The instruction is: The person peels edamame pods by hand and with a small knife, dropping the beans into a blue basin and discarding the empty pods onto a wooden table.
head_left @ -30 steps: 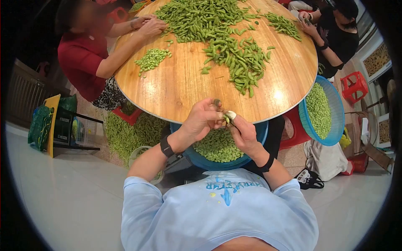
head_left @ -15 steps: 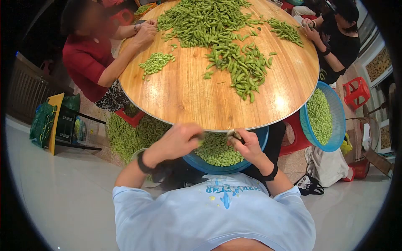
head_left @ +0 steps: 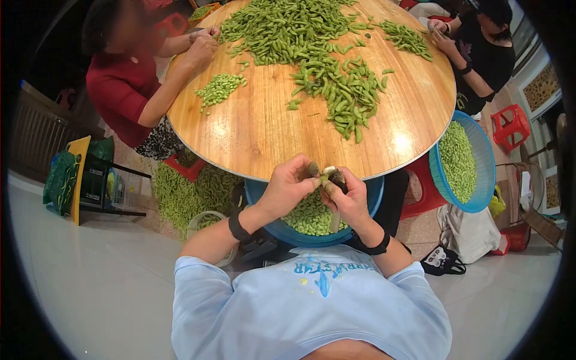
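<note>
Over the blue basin (head_left: 255, 193) of shelled green beans (head_left: 312, 217), my two hands meet at the table's near edge. Pinched between the fingertips of my left hand (head_left: 289, 189) is a small green bean pod (head_left: 324, 178). My right hand (head_left: 350, 197) closes on the pod's other side, thumb and fingers together. Dark coverings or stains show on the fingertips of both hands, with a small white piece (head_left: 329, 170) at the right fingertips. Below the right hand hangs a flat greyish strip (head_left: 335, 222); I cannot tell what it is.
A round wooden table (head_left: 252, 132) bears a large heap of pods (head_left: 288, 33), a nearer pile (head_left: 348, 99) and shelled beans (head_left: 221, 88). One person (head_left: 123, 84) sits left, another (head_left: 486, 54) right. A blue basket (head_left: 489, 180) stands right; pods (head_left: 189, 198) cover the floor left.
My left hand has moved right and up from the basin's left side to meet my right hand, which has stayed nearly in place. The pod is now between both.
</note>
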{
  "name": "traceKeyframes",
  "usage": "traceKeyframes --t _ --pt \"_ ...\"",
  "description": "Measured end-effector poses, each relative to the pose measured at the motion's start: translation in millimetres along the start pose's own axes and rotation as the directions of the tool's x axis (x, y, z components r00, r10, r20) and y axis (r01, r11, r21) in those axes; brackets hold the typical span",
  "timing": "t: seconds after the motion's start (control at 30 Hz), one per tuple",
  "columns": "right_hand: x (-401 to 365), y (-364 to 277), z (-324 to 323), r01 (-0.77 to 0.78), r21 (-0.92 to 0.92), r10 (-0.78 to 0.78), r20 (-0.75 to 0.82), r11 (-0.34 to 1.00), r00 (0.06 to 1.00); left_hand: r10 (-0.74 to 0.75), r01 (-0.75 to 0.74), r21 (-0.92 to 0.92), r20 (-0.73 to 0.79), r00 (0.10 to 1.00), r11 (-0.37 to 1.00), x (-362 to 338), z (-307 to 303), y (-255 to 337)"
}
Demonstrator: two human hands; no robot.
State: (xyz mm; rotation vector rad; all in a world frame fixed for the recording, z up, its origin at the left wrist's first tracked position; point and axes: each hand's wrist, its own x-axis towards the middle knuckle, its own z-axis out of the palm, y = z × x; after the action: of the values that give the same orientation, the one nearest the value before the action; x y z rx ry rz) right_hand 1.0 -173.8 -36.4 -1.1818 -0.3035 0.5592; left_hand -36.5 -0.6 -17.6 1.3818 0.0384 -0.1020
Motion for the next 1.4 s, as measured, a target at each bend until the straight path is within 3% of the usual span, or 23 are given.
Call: traceKeyframes --t 0.1,0.13,0.17,0.3,0.37,0.47,0.5,0.57,0.6,0.67,0.7,0.73,0.8,0.83,0.87,0.93,1.0,1.07,1.1,1.13,1.2,1.33,1.4 --pt "1.7 3.5 -1.3 0.041 -0.149 -0.044 -0.019 0.988 0.999 0.118 -0.113 0.112 -0.040 0.992 0.987 -3.1 8.5 2.2" --pt "3.7 7.2 -3.2 0.023 -0.145 -0.025 -0.013 0.989 1.000 0.246 -0.234 0.464 0.034 0.969 0.854 -5.1 8.2 6.8" --pt "5.6 8.0 -4.6 0.006 -0.142 -0.006 -0.006 0.990 1.000 0.338 -0.333 0.739 0.150 0.929 0.586 -6.6 8.1 11.0" --pt "1.6 9.4 -4.2 -0.073 -0.090 0.078 0.049 0.993 0.996 0.296 -0.335 0.728 0.188 0.937 0.598 -18.0 11.7 13.1" --pt "1.0 12.8 -1.7 -0.052 -0.117 0.056 0.026 0.992 0.998 0.391 -0.433 0.782 0.265 0.882 0.447 -22.1 15.3 7.1" --pt "-2.4 14.2 1.9 -0.030 -0.143 0.029 -0.007 0.989 1.000 0.363 -0.436 0.799 0.294 0.884 0.414 -25.4 7.9 15.2" --pt "-4.5 18.8 -0.7 0.044 -0.260 -0.035 0.037 0.965 0.999 0.364 -0.439 0.799 0.298 0.882 0.411 -28.5 2.4 23.0" --pt "-9.3 11.1 -6.6 0.140 -0.475 -0.081 0.142 0.869 0.987 0.044 -0.353 0.922 0.351 0.935 0.160 -40.1 -13.9 46.5" --pt "-11.0 11.3 -11.5 0.140 -0.473 -0.084 0.138 0.870 0.987 -0.136 -0.364 0.931 0.364 0.921 0.030 -45.1 -23.9 56.3" --pt "-15.7 14.9 -19.6 0.178 -0.613 -0.032 0.242 0.770 0.970 -0.256 -0.418 0.908 0.397 0.881 -0.032 -41.9 -38.7 51.8" --pt "-17.4 17.0 -22.0 0.172 -0.623 -0.014 0.250 0.764 0.968 -0.255 -0.417 0.908 0.396 0.882 -0.032 -31.7 -34.3 52.9" --pt "-18.5 19.3 -22.4 0.173 -0.623 -0.016 0.250 0.763 0.968 -0.110 -0.393 0.916 0.400 0.910 0.084 -12.4 -23.3 54.4" --pt "-19.1 21.0 -23.4 0.087 -0.377 -0.045 0.121 0.922 0.992 0.176 -0.412 0.870 0.376 0.910 0.271 31.4 -3.5 50.7" --pt "-20.3 5.2 -20.2 -0.128 -0.247 0.149 0.069 0.961 0.986 0.311 -0.450 0.828 0.354 0.882 0.334 55.1 4.1 41.4" --pt "-20.0 5.9 -23.0 -0.126 -0.253 0.147 0.066 0.959 0.987 0.347 -0.433 0.851 0.326 0.879 0.297 74.5 13.7 34.7" --pt "-20.7 10.7 -29.5 -0.175 -0.033 0.175 0.007 0.984 0.985 0.385 -0.412 0.872 0.296 0.874 0.265 107.6 25.9 17.2" --pt "-21.6 9.7 -32.0 -0.128 -0.001 0.128 -0.013 0.992 0.992 0.377 -0.290 0.928 0.189 0.907 0.234 133.3 27.3 -3.4" --pt "-21.0 7.3 -32.2 -0.069 0.085 0.074 -0.063 0.994 0.995 0.406 -0.292 0.916 0.164 0.899 0.276 147.8 20.2 -16.2" --pt "-19.5 7.2 -36.9 -0.028 0.037 0.030 -0.057 0.999 0.998 0.437 -0.295 0.902 0.138 0.889 0.314 147.4 21.8 -12.0" --pt "-17.0 6.9 -40.2 -0.028 0.040 0.031 -0.061 0.999 0.998 0.433 -0.296 0.902 0.142 0.890 0.314 143.6 21.2 -8.0" --pt "-9.5 5.5 -45.3 0.093 0.070 -0.080 -0.168 0.993 0.983 0.226 -0.207 0.756 0.079 0.971 0.621 128.9 15.1 3.1" --pt "5.5 2.6 -41.8 0.112 0.083 -0.098 -0.149 0.990 0.984 0.199 -0.215 0.575 0.091 0.976 0.789 97.8 7.2 3.0" --pt "8.5 5.3 -37.6 0.096 0.089 -0.083 -0.135 0.991 0.987 -0.069 0.050 0.292 0.056 0.996 0.955 77.4 11.0 7.7"
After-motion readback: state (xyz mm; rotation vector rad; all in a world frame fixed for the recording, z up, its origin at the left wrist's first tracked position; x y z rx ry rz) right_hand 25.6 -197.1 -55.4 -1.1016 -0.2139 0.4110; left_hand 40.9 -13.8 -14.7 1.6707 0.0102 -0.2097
